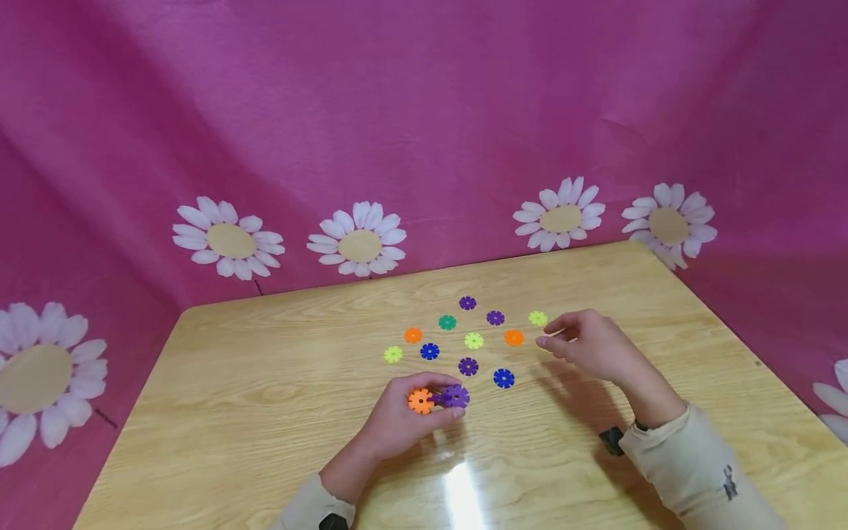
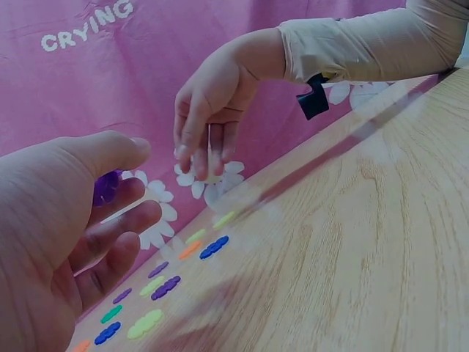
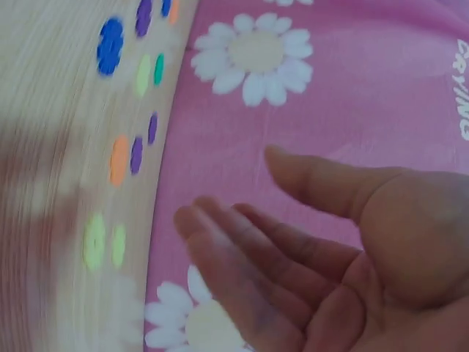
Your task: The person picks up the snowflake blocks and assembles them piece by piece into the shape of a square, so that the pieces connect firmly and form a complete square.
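My left hand [image 1: 404,419] holds a small joined piece above the table. Its orange notched disc [image 1: 420,401] is linked through purple parts to a purple notched disc [image 1: 456,396] between thumb and fingers. In the left wrist view, only a bit of purple disc [image 2: 108,188] shows behind the thumb. Over the right side of the disc group hovers my right hand [image 1: 592,346], fingers loosely bent and thumb apart. Nothing lies between its fingers in the right wrist view. Closest to its fingertips are a yellow disc [image 1: 538,318] and an orange disc [image 1: 514,338].
Several loose notched discs lie flat on the wooden table [image 1: 265,397], among them a blue disc [image 1: 504,378], a purple disc [image 1: 468,366] and a green disc [image 1: 447,322]. A pink curtain [image 1: 424,132] with white flowers hangs along the table's back edge.
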The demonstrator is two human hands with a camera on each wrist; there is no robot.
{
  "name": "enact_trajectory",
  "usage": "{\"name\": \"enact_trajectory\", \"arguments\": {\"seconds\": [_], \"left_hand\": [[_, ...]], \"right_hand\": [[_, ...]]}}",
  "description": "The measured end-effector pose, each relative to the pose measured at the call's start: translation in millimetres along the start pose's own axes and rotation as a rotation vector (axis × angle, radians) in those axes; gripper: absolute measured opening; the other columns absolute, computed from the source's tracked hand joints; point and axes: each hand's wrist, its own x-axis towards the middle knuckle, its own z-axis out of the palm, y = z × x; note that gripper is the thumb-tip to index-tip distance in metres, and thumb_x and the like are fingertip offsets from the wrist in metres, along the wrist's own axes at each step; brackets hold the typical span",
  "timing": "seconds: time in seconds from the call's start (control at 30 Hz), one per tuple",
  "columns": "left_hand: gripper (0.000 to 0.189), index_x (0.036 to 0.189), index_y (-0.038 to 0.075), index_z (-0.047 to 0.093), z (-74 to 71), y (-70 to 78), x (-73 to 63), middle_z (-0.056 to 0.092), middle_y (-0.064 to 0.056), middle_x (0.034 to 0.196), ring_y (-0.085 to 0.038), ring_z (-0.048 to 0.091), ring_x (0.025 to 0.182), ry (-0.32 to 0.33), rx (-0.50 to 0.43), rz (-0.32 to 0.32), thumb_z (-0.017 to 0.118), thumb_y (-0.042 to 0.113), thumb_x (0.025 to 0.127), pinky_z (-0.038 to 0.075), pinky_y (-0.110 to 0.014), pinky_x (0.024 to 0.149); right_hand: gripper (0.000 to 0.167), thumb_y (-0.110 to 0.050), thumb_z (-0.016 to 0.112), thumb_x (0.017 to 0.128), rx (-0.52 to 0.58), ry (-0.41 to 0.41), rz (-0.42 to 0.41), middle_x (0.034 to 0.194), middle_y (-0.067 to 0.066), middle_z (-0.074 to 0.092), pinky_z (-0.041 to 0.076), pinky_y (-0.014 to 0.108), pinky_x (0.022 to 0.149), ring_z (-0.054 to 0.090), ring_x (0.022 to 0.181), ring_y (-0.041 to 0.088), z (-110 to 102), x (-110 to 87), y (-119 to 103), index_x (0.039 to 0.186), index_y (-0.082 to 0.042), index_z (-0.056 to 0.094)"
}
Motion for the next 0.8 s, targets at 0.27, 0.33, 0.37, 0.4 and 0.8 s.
{"name": "enact_trajectory", "arguments": {"seconds": [0.27, 0.33, 0.37, 0.4, 0.8], "left_hand": [[0.035, 0.116, 0.024, 0.073, 1.5, 0.6, -2.3, 0.070, 0.010, 0.118, -0.018, 0.058, 0.121, -0.024, -0.019, 0.017, 0.080, 0.038, 0.085, 0.040, -0.051, 0.110], [0.035, 0.117, 0.023, 0.073, 1.7, 1.9, -2.4, 0.070, 0.010, 0.117, -0.017, 0.059, 0.120, -0.031, -0.022, 0.033, 0.079, 0.037, 0.085, 0.040, -0.051, 0.110], [0.036, 0.117, 0.022, 0.073, 1.6, 2.3, -2.3, 0.071, 0.010, 0.117, -0.016, 0.059, 0.119, -0.032, -0.021, 0.038, 0.079, 0.037, 0.085, 0.040, -0.051, 0.110], [0.036, 0.117, 0.021, 0.073, 1.5, 2.7, -2.4, 0.071, 0.010, 0.116, -0.016, 0.060, 0.118, -0.034, -0.021, 0.040, 0.079, 0.037, 0.086, 0.040, -0.051, 0.110], [0.037, 0.119, 0.021, 0.072, -1.5, 5.9, -3.1, 0.070, 0.012, 0.112, -0.011, 0.062, 0.111, -0.051, -0.015, 0.029, 0.078, 0.038, 0.086, 0.040, -0.050, 0.109]], "right_hand": [[0.033, -0.013, 0.076, 0.086, -0.295, 0.020, -0.044, 0.098, 0.018, 0.073, 0.053, 0.050, 0.087, 0.065, 0.092, 0.035, 0.2, 15.3, 11.5, 0.109, 0.009, 0.068], [0.032, -0.008, 0.077, 0.084, -0.394, 0.006, -0.075, 0.101, 0.019, 0.072, 0.052, 0.053, 0.091, 0.065, 0.094, 0.036, -0.1, 20.8, 12.5, 0.110, 0.009, 0.068], [0.032, -0.007, 0.076, 0.084, -0.443, -0.001, -0.091, 0.102, 0.019, 0.072, 0.052, 0.053, 0.092, 0.065, 0.095, 0.036, 0.1, 24.0, 12.7, 0.111, 0.008, 0.068], [0.031, -0.006, 0.076, 0.084, -0.489, -0.007, -0.113, 0.102, 0.019, 0.072, 0.053, 0.053, 0.091, 0.066, 0.094, 0.036, 0.1, 27.3, 13.3, 0.111, 0.008, 0.068], [0.025, -0.003, 0.071, 0.086, -0.690, -0.052, -0.164, 0.100, 0.012, 0.074, 0.056, 0.056, 0.081, 0.065, 0.088, 0.031, 11.0, 48.7, 22.7, 0.111, -0.005, 0.073]]}}
